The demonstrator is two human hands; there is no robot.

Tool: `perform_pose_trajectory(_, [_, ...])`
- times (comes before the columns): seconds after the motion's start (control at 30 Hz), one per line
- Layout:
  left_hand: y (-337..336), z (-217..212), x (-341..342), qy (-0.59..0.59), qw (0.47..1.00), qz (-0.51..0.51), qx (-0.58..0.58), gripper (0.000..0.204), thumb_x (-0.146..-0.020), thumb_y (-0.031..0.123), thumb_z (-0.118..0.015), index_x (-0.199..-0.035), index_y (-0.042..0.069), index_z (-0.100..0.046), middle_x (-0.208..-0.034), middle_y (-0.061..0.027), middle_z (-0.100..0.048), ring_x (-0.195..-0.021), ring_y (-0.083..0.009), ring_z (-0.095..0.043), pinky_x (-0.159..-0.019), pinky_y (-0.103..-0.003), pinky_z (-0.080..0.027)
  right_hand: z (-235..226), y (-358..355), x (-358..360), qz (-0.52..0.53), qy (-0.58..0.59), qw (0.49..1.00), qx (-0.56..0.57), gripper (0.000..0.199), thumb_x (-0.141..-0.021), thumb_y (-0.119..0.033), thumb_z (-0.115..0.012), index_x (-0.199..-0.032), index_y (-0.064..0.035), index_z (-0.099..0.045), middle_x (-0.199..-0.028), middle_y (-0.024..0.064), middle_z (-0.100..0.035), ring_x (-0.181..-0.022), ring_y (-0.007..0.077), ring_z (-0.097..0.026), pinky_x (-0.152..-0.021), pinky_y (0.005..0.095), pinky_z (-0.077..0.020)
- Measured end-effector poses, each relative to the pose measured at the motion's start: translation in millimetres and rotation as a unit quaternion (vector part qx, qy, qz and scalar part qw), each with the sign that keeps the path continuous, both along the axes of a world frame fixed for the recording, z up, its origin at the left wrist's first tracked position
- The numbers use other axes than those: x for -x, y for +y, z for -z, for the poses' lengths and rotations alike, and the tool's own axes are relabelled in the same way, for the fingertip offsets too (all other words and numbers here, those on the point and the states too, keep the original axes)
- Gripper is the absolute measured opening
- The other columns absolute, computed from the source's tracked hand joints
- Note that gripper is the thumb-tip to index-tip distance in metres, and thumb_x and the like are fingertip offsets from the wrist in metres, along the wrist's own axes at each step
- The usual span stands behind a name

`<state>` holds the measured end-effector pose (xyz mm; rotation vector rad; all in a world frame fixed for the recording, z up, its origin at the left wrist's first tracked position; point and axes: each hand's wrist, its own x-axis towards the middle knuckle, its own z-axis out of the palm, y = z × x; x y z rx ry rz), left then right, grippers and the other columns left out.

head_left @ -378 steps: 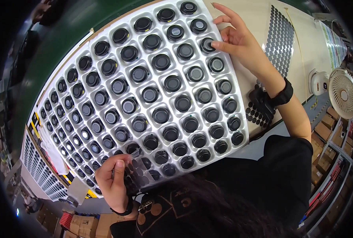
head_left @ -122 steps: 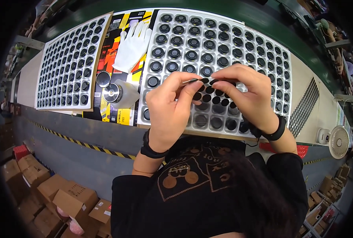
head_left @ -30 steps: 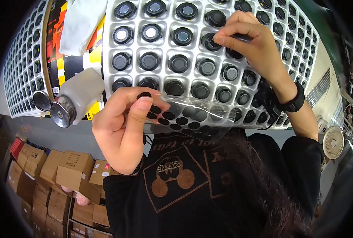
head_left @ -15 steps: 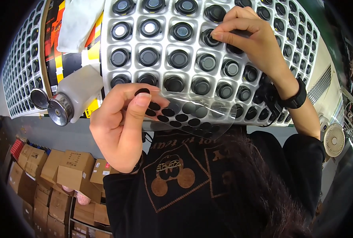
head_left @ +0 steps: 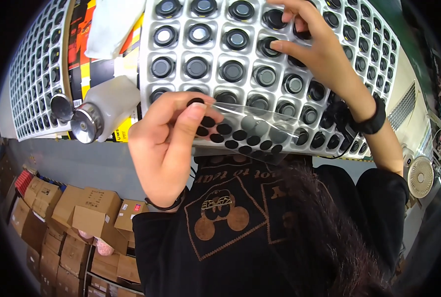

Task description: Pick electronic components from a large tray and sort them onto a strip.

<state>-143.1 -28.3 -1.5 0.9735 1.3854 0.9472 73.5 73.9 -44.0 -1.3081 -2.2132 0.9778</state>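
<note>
My left hand [head_left: 163,143] pinches the edge of a clear plastic sheet [head_left: 276,134] between thumb and fingers. Several round black stickers dot the sheet, and one black disc [head_left: 196,102] shows at the fingertips. Beneath lies a silver moulded tray [head_left: 218,55], its pockets filled with round black parts. My right hand [head_left: 317,44] is over the far middle of the tray, with thumb and fingers spread apart. Its thumb tip is at the edge of one round black part [head_left: 268,47]; whether it touches cannot be made out. No object shows between those fingers.
Left of the tray stand a translucent bottle [head_left: 117,101] with a flipped-up metal lid and a white cloth or glove [head_left: 112,29]. Another filled tray [head_left: 35,74] is at far left. Cardboard boxes [head_left: 97,210] are stacked lower left; a small fan [head_left: 420,176] is at right.
The right hand's fingers have opened away from the round part they were pinching. In the picture, my left hand and the sheet have shifted slightly right and up; the tray has also shifted right.
</note>
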Motion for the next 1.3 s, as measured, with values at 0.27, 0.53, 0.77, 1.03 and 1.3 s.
perform_pose_trajectory(0.27, [-10, -5, -1, -0.036, 0.997, -0.061, -0.035, 0.013, -0.088, 0.006, -0.053, -0.093, -0.005, -0.057, -0.078, -0.0108, -0.064, -0.068, -0.0124, -0.06, -0.061, -0.022, -0.047, -61, -55, 23, -0.1, 0.079, 0.991, 0.029, 0.033, -0.07, -0.005, -0.072, -0.101, -0.0025, -0.06, -0.089, 0.0039, -0.061, -0.081, 0.0151, -0.058, -0.073, 0.0269, -0.0469])
perform_pose_trajectory(0.53, [-9, -11, -1, -0.046, 0.997, -0.026, -0.064, 0.018, -0.08, 0.001, -0.064, -0.095, -0.005, -0.057, -0.08, -0.0116, -0.065, -0.072, -0.0145, -0.063, -0.061, -0.022, -0.05, -58, -72, 27, -0.007, 0.111, 0.994, -0.01, 0.024, -0.068, 0.004, -0.071, -0.09, 0.0018, -0.06, -0.083, 0.007, -0.064, -0.072, 0.0154, -0.062, -0.066, 0.0245, -0.0496])
perform_pose_trajectory(0.77, [-17, -10, 4, -0.087, 0.994, -0.052, -0.042, 0.011, -0.078, 0.001, -0.066, -0.086, -0.005, -0.06, -0.075, -0.0112, -0.064, -0.061, -0.0139, -0.063, -0.052, -0.021, -0.05, -59, -78, 24, -0.01, 0.175, 0.984, -0.026, 0.014, -0.072, 0.008, -0.067, -0.082, 0.005, -0.059, -0.082, 0.0121, -0.064, -0.075, 0.0167, -0.063, -0.067, 0.0249, -0.0496])
perform_pose_trajectory(1.03, [-22, -7, 2, -0.107, 0.988, -0.082, -0.079, 0.008, -0.079, 0.0, -0.064, -0.083, -0.006, -0.06, -0.07, -0.0112, -0.063, -0.057, -0.0135, -0.061, -0.049, -0.021, -0.05, -62, -82, 27, 0.028, 0.238, 0.97, 0.038, 0.01, -0.075, 0.009, -0.064, -0.083, 0.0061, -0.059, -0.082, 0.0132, -0.064, -0.073, 0.0168, -0.061, -0.065, 0.0243, -0.0488])
perform_pose_trajectory(1.3, [-21, -5, 1, -0.115, 0.982, -0.107, -0.108, 0.008, -0.081, 0.001, -0.062, -0.084, -0.006, -0.059, -0.067, -0.0104, -0.062, -0.054, -0.0129, -0.059, -0.046, -0.021, -0.047, -60, -77, 24, -0.027, 0.19, 0.979, -0.072, 0.016, -0.07, 0.011, -0.062, -0.085, 0.0054, -0.061, -0.082, 0.0139, -0.064, -0.071, 0.0191, -0.061, -0.064, 0.0244, -0.0491])
